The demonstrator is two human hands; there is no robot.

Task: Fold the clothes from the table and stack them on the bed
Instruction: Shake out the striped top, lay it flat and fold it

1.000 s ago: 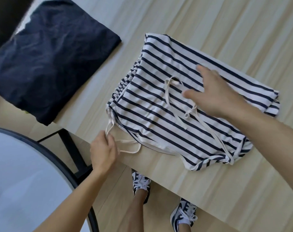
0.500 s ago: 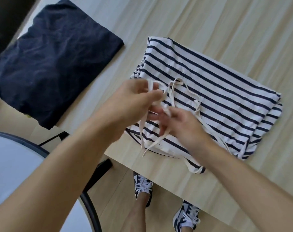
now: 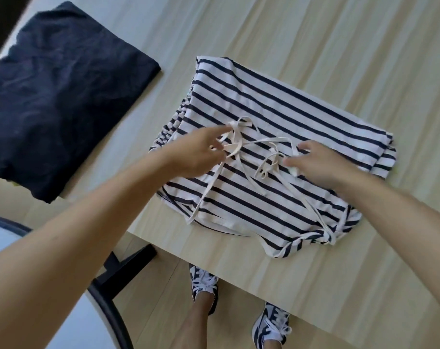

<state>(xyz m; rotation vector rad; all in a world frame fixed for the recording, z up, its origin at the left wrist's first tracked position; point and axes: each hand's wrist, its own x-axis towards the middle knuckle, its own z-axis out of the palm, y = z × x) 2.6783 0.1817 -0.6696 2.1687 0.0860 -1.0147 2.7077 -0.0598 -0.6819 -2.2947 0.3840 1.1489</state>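
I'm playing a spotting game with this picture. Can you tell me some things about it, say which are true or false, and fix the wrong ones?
1. The striped garment lies on the table. True.
2. The navy garment lies on top of the striped one. False: it lies apart, to its left.
3. The left hand and right hand are both over the striped garment, at its cord. True.
4. The cord is red. False: it is whitish.
5. The person is barefoot. False: they wear shoes.
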